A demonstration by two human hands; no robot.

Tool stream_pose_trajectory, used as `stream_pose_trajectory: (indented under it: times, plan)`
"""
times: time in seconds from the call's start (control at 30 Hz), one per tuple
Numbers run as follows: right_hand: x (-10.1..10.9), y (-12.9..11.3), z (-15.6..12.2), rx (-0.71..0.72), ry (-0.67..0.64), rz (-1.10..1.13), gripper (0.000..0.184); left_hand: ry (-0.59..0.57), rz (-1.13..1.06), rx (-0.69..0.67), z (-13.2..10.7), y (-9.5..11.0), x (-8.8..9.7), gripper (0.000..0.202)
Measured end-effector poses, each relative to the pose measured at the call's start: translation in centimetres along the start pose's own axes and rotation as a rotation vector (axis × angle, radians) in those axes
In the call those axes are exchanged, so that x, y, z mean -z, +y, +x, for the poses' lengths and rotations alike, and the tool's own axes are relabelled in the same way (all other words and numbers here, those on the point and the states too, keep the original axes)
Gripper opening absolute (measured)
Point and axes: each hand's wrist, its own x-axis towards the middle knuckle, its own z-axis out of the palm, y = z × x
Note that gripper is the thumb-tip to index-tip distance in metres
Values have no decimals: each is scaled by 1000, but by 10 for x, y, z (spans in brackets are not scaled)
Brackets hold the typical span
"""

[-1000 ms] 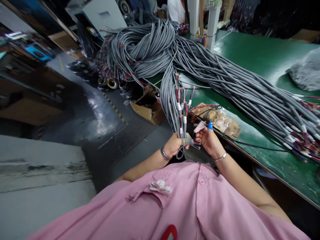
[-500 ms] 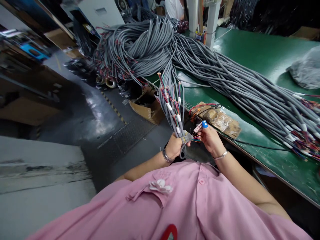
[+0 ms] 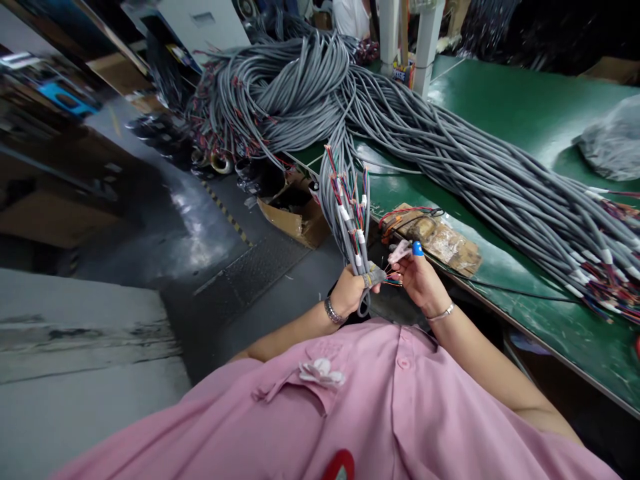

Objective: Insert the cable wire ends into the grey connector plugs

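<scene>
My left hand (image 3: 349, 293), with a grey covering on a finger or thumb, is closed around a bundle of grey cables (image 3: 345, 230). Coloured wire ends and white bands show along the bundle above my fist. Thin coloured wires (image 3: 393, 276) fan out from the cable end on its right side. My right hand (image 3: 421, 285) pinches at these wires; the exact grip is partly hidden. One of its digits wears a blue cap (image 3: 417, 249). Beside that cap is a pale pinkish piece (image 3: 400, 251); whether it is a finger wrap or a separate object, I cannot tell.
A large heap of grey cables (image 3: 295, 93) lies across the green table (image 3: 495, 100). A worn wooden block (image 3: 445, 243) sits near the table's edge. Below are an open cardboard box (image 3: 290, 220) and the floor. A clear plastic bag (image 3: 613, 140) lies at right.
My right hand's blue-capped digit and the pale piece have shifted slightly, spreading a little away from the wires. The cable bundle leans slightly right. My left hand keeps its hold.
</scene>
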Motion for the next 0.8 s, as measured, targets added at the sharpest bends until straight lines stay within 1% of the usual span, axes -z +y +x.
stream_pose_trajectory:
  times: [0.07, 0.13, 0.23, 0.3, 0.47, 0.57, 0.7, 0.8]
  plan:
    - [-1, -2, -1, -60, -22, 14, 51, 15, -4, -15, -4, 2, 0, 23]
    - [-3, -5, -1, -85, -42, 12, 51, 41, -13, -35, -8, 4, 0, 24]
    - [-5, -6, 0, -33, -32, -25, 40, 74, -35, -64, -10, 6, -1, 23]
    - [-4, -5, 1, 17, -24, -57, 36, 85, -49, -75, -10, 6, -3, 23]
    - [3, 3, 6, 77, -47, -79, 43, 106, -52, -36, -3, 1, -5, 23]
    - [6, 6, 11, 86, -45, -60, 42, 113, -53, -6, 0, -2, -5, 23]
    - [5, 8, 16, 84, 7, -2, 38, 115, -29, -15, 1, -4, -4, 24]
    - [2, 8, 16, 101, 37, 21, 38, 107, 0, -24, 2, -4, -4, 26]
